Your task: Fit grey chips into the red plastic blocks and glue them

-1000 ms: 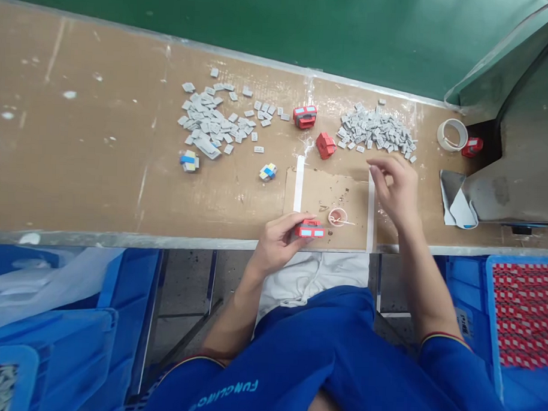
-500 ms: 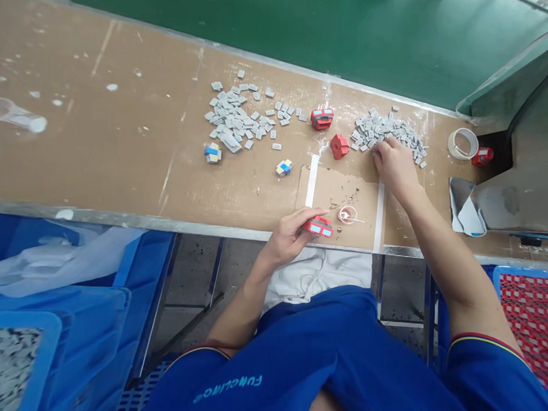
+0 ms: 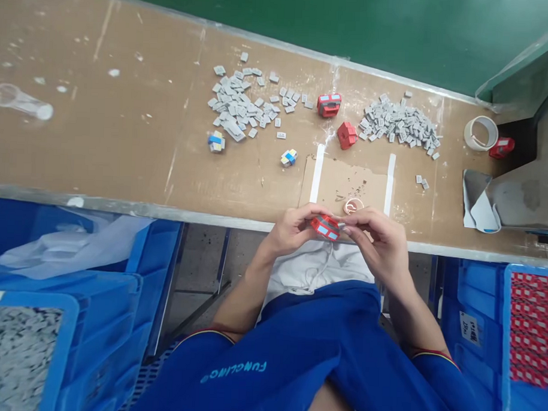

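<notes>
My left hand [image 3: 291,230] grips a small red block with blue faces [image 3: 325,226] just over the table's near edge. My right hand [image 3: 375,242] is pinched against the block's right end, holding a small grey piece that is mostly hidden by the fingers. Behind the hands lies a cardboard pad [image 3: 349,184] with white tape strips and a small round pink cup [image 3: 353,205]. A pile of small grey tiles [image 3: 400,126] lies at the back right, another grey pile [image 3: 241,102] at the back centre. Two red blocks [image 3: 329,104] [image 3: 347,135] rest between the piles.
Two small blue-yellow pieces [image 3: 216,142] [image 3: 289,158] lie on the brown table. A tape roll [image 3: 480,133] and a red block [image 3: 501,147] sit at far right near a grey machine [image 3: 521,190]. Blue crates stand below: one with grey tiles [image 3: 12,352], one with red parts [image 3: 534,328].
My right hand left the right grey pile and came back to the red block held in my left hand. The view shifted slightly.
</notes>
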Available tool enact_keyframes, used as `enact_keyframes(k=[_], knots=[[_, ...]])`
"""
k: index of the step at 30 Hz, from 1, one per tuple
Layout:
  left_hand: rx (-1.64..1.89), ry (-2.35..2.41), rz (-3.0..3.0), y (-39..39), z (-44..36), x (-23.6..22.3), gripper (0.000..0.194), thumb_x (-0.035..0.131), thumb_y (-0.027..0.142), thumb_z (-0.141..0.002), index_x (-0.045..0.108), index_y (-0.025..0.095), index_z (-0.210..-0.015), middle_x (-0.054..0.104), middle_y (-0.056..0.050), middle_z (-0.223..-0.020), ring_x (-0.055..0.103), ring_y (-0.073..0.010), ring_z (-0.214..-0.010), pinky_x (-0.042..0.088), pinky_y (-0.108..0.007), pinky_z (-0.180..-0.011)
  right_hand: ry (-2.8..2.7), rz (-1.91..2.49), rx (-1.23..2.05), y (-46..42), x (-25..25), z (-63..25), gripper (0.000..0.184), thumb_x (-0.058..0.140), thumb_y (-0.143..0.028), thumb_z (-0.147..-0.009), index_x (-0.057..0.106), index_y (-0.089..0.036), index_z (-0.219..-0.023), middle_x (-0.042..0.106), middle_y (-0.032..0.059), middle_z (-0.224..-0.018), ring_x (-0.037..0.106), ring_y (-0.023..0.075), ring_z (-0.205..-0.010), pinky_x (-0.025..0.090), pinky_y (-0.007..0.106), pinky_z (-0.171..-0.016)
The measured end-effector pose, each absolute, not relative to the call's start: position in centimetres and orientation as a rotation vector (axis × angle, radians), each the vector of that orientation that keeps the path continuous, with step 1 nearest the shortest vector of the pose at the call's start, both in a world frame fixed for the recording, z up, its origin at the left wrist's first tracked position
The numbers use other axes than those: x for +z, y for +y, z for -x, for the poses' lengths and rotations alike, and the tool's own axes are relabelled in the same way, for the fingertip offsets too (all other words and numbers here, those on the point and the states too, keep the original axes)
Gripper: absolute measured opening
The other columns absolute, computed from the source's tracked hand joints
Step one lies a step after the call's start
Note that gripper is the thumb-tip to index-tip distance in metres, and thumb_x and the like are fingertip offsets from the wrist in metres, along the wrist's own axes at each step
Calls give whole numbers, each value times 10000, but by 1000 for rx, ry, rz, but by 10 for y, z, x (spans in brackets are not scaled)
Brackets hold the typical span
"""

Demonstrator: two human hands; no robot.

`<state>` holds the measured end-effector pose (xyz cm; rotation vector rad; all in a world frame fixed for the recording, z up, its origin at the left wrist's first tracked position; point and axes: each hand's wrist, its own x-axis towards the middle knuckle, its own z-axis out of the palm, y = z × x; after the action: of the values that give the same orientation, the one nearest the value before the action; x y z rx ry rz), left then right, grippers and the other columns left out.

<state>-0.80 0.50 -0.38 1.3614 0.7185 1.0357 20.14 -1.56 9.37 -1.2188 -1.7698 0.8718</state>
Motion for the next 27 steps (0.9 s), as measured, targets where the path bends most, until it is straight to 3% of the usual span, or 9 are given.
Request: enact_keyframes(k=[3,11,19,27], knots=[[994,721,-1365,4,9,-4,290,732,272,-954,734,188,-1232,805,-71,-1034,755,-133,-817,565,-198,-702,-1751,1244,902,-14,80,-197,90,720,-136,-963,751,-221,-971,768,18,-899,705,142,-795,559,272,-699],[967,768,-1471,5,8,-4,285,719,277,-960,745,182,-1227,811,-77,-1066,754,-142,-866,572,-213,-756,-1916,1324,826,-11,77,-198,123,643,-160,-1006,715,-209,-919,632,15,-818,616,157,-789,477,272,-665],[932,810,-1623,6,9,6,221,686,237,-970,741,180,-1176,819,-58,-1012,744,-148,-825,550,-241,-742,-2268,1408,450,-18,84,-192,269,532,-120,-1050,634,-195,-814,553,25,-769,469,152,-664,367,288,-618],[934,756,-1670,6,12,4,215,673,235,-990,751,183,-1182,836,-94,-1097,792,-164,-919,595,-236,-796,-2236,1335,588,-29,89,-194,177,543,-116,-1051,700,-192,-1022,580,23,-811,507,152,-676,404,276,-618]])
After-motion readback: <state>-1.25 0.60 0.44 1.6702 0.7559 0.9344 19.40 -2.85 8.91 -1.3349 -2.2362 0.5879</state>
